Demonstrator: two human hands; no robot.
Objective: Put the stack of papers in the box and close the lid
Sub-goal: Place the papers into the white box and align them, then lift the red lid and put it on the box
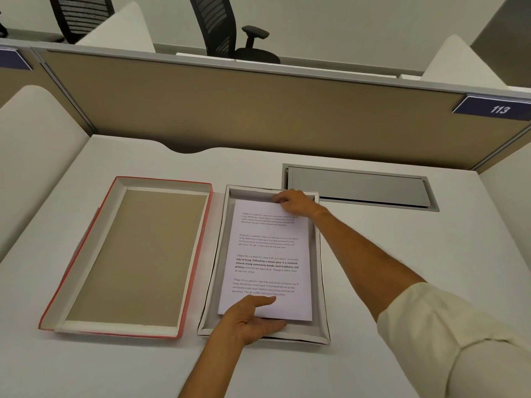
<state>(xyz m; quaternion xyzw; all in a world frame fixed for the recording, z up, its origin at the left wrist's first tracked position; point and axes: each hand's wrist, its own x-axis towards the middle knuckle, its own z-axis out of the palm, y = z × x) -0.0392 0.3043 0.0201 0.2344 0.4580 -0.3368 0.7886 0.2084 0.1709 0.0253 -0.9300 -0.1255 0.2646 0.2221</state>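
The left hand (253, 318) gripped the near edge of the white stack of printed papers (267, 259), thumb on top and fingers underneath, while the right hand (293, 202) pinched the stack's far edge, its arm reaching out from a cream rolled-up sleeve (454, 334). The stack sat inside the shallow white cardboard box (323, 282), slightly askew, with grey floor showing on its left side. Just beside the box on the left lay the red-edged cardboard lid (201, 254), upturned on the white desk (402, 254), and a grey metal cable hatch (359, 186) lay beyond the box.
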